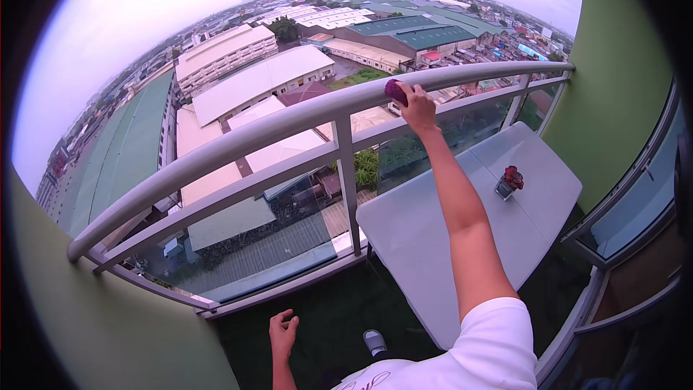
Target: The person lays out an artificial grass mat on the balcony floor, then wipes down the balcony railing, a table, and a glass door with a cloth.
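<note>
In the head view, the right hand (416,107) is closed around a dark purple cloth (395,92) — held against the top rail (310,112), right of the frame's upper centre. The left hand (284,332) hangs at the lower left of centre, fingers loosely curled, holding nothing. Right of centre stands a white table (447,224) — on it, a small glass (504,188) with red flowers (513,176).
</note>
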Available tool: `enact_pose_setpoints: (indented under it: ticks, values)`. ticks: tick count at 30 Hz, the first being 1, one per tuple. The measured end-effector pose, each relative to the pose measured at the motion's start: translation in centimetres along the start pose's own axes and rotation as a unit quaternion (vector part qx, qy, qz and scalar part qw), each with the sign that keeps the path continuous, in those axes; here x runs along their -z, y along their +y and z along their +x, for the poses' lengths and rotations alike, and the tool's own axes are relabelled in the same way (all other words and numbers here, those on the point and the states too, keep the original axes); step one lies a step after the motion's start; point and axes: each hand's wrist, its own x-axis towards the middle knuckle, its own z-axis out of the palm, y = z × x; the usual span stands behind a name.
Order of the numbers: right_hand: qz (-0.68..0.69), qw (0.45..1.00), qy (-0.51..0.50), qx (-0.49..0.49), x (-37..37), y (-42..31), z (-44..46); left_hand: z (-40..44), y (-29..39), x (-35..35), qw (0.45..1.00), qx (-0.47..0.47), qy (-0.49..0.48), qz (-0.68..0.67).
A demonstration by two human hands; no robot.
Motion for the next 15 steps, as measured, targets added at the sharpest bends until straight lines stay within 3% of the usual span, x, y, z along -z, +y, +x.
enact_pose_setpoints:
  ticks: [1, 2, 3, 4, 6, 7, 8, 9, 11, 12, 13, 15]
  values:
    - [0.059, 0.998, -0.001, -0.031, 0.8, -1.9, -1.8, -0.2, 0.8, -1.7, 0.994, 0.034, -0.044, -0.098]
    - [0.127, 0.989, 0.067, 0.023, 1.2, -3.9, -4.1, -0.8, 2.4, -3.3, 0.973, 0.059, -0.096, -0.201]
    - [0.165, 0.986, 0.01, -0.02, 2.8, -7.1, -7.3, -1.5, 4.2, -4.6, 0.938, 0.084, -0.15, -0.3]
    - [0.179, 0.984, -0.021, -0.001, 3.2, -9.6, -10.8, -2.4, 6.6, -5.5, 0.938, 0.081, -0.159, -0.296]
    - [0.257, 0.963, -0.04, 0.068, 5.9, -15.2, -18.5, -5.0, 10.8, -7.3, 0.766, 0.191, -0.239, -0.566]
    - [0.286, 0.954, -0.05, 0.079, 6.7, -18.1, -22.7, -5.5, 11.1, -7.8, 0.7, 0.227, -0.237, -0.634]
    - [0.348, 0.925, -0.085, 0.124, 8.3, -20.7, -26.4, -5.8, 9.9, -7.9, 0.679, 0.176, -0.277, -0.657]
    - [0.426, 0.88, -0.14, 0.155, 10.3, -22.8, -29.6, -6.0, 8.3, -8.0, 0.653, 0.125, -0.313, -0.678]
    - [0.602, 0.76, -0.203, 0.137, 14.1, -26.6, -35.5, -7.0, 4.4, -7.3, 0.617, 0.111, -0.215, -0.749]
    - [0.636, 0.721, -0.244, 0.128, 15.3, -27.9, -37.8, -8.3, 3.3, -7.0, 0.626, 0.137, -0.199, -0.742]
    - [0.638, 0.718, -0.258, 0.109, 17.3, -28.7, -39.2, -9.8, 2.4, -6.9, 0.633, 0.161, -0.182, -0.735]
    - [0.797, 0.53, -0.285, -0.052, 22.6, -29.7, -40.4, -13.1, -0.9, -6.8, 0.655, 0.147, -0.156, -0.725]
